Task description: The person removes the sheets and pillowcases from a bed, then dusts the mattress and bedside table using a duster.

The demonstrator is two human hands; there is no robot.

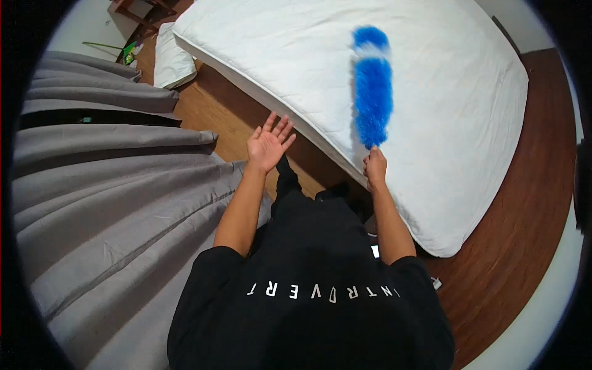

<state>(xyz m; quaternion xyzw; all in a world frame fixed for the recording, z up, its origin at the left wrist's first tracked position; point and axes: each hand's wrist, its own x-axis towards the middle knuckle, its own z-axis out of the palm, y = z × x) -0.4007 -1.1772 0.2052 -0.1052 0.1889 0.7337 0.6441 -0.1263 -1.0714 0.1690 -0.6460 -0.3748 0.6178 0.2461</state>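
Observation:
My right hand (375,168) is wrapped round the lower end of a fluffy duster (373,92), blue with a white band near its top. The handle is hidden inside the fist. The duster points away from me, over the white mattress (444,123); whether it touches the surface I cannot tell. My left hand (269,148) is held palm up with its fingers spread and nothing in it. It hovers beside the mattress's left edge, above the wooden floor.
Grey curtains (123,203) hang along my left side. A white pillow (174,58) lies on the floor by the mattress's far left corner, near a wooden piece of furniture (139,15) and a green item (128,53). Dark wooden floor (524,203) runs along the right.

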